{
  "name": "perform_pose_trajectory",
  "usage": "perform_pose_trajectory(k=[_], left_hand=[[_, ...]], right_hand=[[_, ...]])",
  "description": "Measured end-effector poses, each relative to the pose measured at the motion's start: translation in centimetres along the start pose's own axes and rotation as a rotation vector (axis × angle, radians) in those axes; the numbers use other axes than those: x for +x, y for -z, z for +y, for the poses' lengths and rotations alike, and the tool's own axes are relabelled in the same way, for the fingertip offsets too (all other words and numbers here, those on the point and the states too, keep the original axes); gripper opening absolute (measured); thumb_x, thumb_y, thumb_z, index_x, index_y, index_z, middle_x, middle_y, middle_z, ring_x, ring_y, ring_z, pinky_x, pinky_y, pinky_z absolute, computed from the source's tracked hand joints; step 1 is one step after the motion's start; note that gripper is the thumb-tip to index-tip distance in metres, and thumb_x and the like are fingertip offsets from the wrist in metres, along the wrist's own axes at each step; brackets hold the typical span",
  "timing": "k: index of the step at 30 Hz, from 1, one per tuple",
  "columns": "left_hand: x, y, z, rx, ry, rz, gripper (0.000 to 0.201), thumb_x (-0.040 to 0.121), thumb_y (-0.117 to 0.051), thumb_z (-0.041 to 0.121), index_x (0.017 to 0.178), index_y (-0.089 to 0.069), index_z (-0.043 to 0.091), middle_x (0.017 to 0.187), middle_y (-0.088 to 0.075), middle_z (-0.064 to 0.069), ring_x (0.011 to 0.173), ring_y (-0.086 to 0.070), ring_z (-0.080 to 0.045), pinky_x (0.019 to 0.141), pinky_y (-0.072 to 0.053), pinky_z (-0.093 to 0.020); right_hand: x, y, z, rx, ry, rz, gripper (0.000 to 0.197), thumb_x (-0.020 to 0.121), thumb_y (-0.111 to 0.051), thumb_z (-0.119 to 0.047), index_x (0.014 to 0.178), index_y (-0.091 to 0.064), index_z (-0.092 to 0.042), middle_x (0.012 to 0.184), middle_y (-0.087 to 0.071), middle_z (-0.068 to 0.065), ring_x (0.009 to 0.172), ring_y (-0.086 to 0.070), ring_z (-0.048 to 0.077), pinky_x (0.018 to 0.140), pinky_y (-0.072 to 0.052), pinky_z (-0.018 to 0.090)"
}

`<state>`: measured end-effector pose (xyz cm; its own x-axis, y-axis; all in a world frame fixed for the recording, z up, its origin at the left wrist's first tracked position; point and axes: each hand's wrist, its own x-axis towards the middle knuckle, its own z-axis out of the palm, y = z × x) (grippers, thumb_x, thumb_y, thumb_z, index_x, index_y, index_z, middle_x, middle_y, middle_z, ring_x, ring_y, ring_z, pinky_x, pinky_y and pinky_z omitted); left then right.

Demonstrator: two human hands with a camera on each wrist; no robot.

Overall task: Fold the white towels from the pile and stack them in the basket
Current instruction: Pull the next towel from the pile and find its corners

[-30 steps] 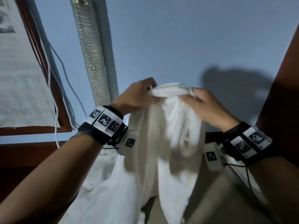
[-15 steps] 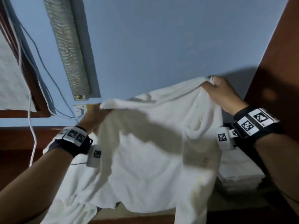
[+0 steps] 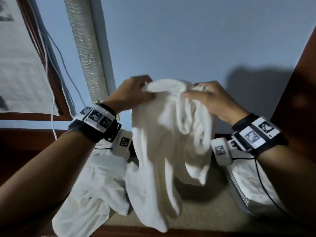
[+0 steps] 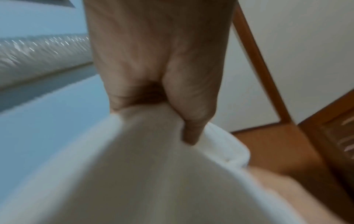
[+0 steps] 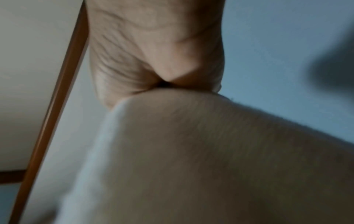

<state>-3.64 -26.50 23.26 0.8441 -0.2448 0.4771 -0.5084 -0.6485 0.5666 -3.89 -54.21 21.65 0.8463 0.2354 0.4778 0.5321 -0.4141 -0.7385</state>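
Above the surface (image 3: 205, 211), the left hand (image 3: 131, 93) and right hand (image 3: 212, 98) each pinch the top edge of a white towel (image 3: 164, 142), held close together so it hangs bunched between them. Left of it lies the loose towel pile (image 3: 95, 189). At right, folded towels (image 3: 249, 185) sit in what seems the basket, its walls unclear

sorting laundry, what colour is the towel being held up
Plain white towel, no pattern; clearest in the head view.

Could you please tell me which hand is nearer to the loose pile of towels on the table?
The left. The left hand grips the raised towel above the pile; the right hand grips it further right, towards the folded stack.
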Motion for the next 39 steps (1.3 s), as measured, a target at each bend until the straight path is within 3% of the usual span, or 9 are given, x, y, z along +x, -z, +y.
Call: perform_pose_trajectory(k=[11, 14, 17, 21, 24, 27, 32, 36, 39], left_hand=[[-8.1, -5.0, -13.6, 0.128, 0.415, -0.283, 0.038, 0.071, -0.073, 0.044, 0.101, -0.076, 0.021, 0.092, -0.077, -0.002, 0.085, -0.073, -0.019, 0.074, -0.057, -0.033], [-9.7, -3.5, -17.2, 0.152, 0.520, -0.211, 0.010, 0.091, -0.077, 0.025, 0.094, -0.070, 0.018, 0.082, -0.073, -0.007, 0.073, -0.069, -0.023, 0.060, -0.052, -0.028], [-9.4, -1.9, -18.7, 0.254, 0.568, -0.045, 0.023, 0.095, -0.073, 0.027, 0.081, -0.066, 0.011, 0.075, -0.068, -0.010, 0.081, -0.071, -0.033, 0.065, -0.046, -0.033], [-7.2, -0.5, -15.2, -0.065, 0.546, 0.018, 0.048, 0.065, -0.081, 0.036, 0.109, -0.066, 0.024, 0.108, -0.069, -0.017, 0.097, -0.068, -0.038, 0.084, -0.060, -0.052], [-5.0, -1.0, -9.0, -0.263, 0.356, -0.041, 0.062, 0.062, -0.085, 0.036, 0.119, -0.060, 0.041, 0.102, -0.069, -0.012, 0.087, -0.067, -0.022, 0.075, -0.058, -0.031], [-3.3, -2.4, -3.6, -0.223, 0.161, -0.056, 0.045, 0.082, -0.083, 0.016, 0.120, -0.064, 0.032, 0.081, -0.066, 0.006, 0.068, -0.058, -0.002, 0.066, -0.048, -0.016], [-3.4, -6.5, -0.7, -0.265, 0.179, -0.335, 0.075, 0.073, -0.091, 0.050, 0.137, -0.055, 0.041, 0.107, -0.074, 0.002, 0.095, -0.070, -0.003, 0.087, -0.054, -0.022], [-3.9, -10.9, -0.5, 0.075, 0.080, -0.483, 0.024, 0.082, -0.081, 0.056, 0.090, -0.067, 0.037, 0.091, -0.066, 0.016, 0.099, -0.064, -0.012, 0.080, -0.045, -0.020], [-3.3, -10.3, -2.1, 0.126, 0.151, -0.422, 0.026, 0.092, -0.072, 0.046, 0.092, -0.075, 0.021, 0.089, -0.069, 0.006, 0.096, -0.065, -0.019, 0.076, -0.049, -0.027]], right_hand=[[1.3, 5.1, 5.5, 0.062, -0.208, 0.484, 0.029, 0.069, -0.080, -0.048, 0.068, -0.068, -0.022, 0.066, -0.061, -0.009, 0.065, -0.054, 0.013, 0.068, -0.042, 0.033], [1.2, 7.3, 7.6, 0.007, -0.249, 0.542, 0.029, 0.069, -0.079, -0.051, 0.064, -0.066, -0.025, 0.067, -0.059, -0.011, 0.067, -0.053, 0.011, 0.070, -0.042, 0.032], [0.6, 7.4, 9.1, -0.048, -0.243, 0.491, 0.034, 0.070, -0.077, -0.053, 0.070, -0.061, -0.023, 0.070, -0.053, -0.007, 0.069, -0.048, 0.012, 0.070, -0.038, 0.032], [0.2, 4.8, 8.7, -0.125, -0.212, 0.212, 0.038, 0.070, -0.077, -0.058, 0.071, -0.067, -0.021, 0.065, -0.062, -0.012, 0.066, -0.053, 0.010, 0.070, -0.039, 0.033], [0.4, 1.7, 6.7, -0.280, -0.117, -0.120, 0.070, 0.063, -0.074, -0.078, 0.097, -0.075, -0.017, 0.092, -0.076, -0.007, 0.086, -0.065, 0.004, 0.082, -0.050, 0.034], [0.9, -0.1, 2.8, -0.393, -0.060, -0.261, 0.060, 0.068, -0.076, -0.071, 0.113, -0.073, -0.031, 0.114, -0.072, -0.018, 0.114, -0.064, 0.000, 0.107, -0.048, 0.032], [0.6, 0.0, -0.8, 0.001, 0.056, -0.274, 0.005, 0.096, -0.073, -0.013, 0.101, -0.073, -0.016, 0.090, -0.072, -0.017, 0.084, -0.063, -0.003, 0.079, -0.046, 0.015], [0.6, -0.4, -1.7, 0.060, 0.140, -0.126, 0.007, 0.097, -0.070, -0.011, 0.098, -0.073, -0.017, 0.093, -0.073, -0.015, 0.089, -0.065, -0.001, 0.082, -0.047, 0.014], [0.5, 1.6, -1.3, -0.022, 0.092, -0.113, 0.008, 0.094, -0.076, -0.019, 0.101, -0.074, -0.016, 0.096, -0.074, -0.015, 0.090, -0.065, -0.002, 0.083, -0.047, 0.014]])
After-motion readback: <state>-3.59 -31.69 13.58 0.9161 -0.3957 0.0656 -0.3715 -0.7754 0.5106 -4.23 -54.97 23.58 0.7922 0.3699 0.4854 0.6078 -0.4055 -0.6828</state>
